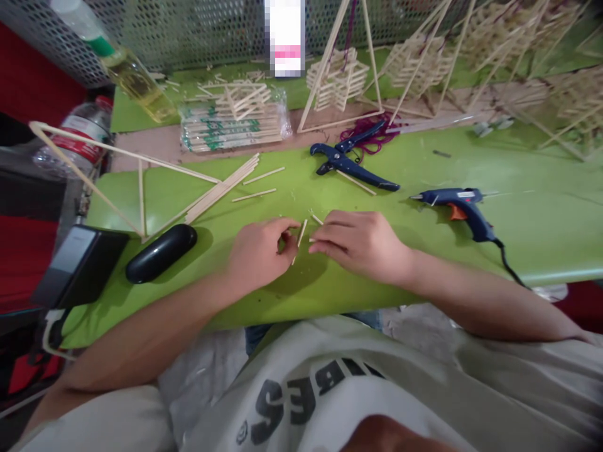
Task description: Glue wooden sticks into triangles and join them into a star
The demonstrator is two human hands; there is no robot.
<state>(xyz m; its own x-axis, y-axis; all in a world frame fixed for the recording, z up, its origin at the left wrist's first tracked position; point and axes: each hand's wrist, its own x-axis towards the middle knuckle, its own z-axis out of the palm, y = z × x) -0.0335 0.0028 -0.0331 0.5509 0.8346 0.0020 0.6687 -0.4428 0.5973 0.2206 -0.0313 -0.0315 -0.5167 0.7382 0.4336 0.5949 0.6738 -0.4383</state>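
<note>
Over the green tabletop, my left hand (pixel 261 254) is closed in a loose pinch, thumb and index finger at a short wooden stick (pixel 302 232) that stands tilted. Just to its right, my right hand (pixel 362 245) has its fingers pressed together, with a small pale stick end showing at the fingertips; the rest is hidden. Another short stick (pixel 316 218) pokes out beyond the right knuckles. Ahead of the hands lie blue cutters (pixel 351 164), and two loose sticks (pixel 254 195) rest to the left of them.
A blue glue gun (pixel 459 199) with its cord lies right. Left are a bundle of sticks (pixel 223 188), a triangular stick frame (pixel 141 194) and a black case (pixel 161 253). Behind stand packed sticks (pixel 235 129), an oil-coloured bottle (pixel 141 88), purple string (pixel 372 141) and stick structures (pixel 339 81).
</note>
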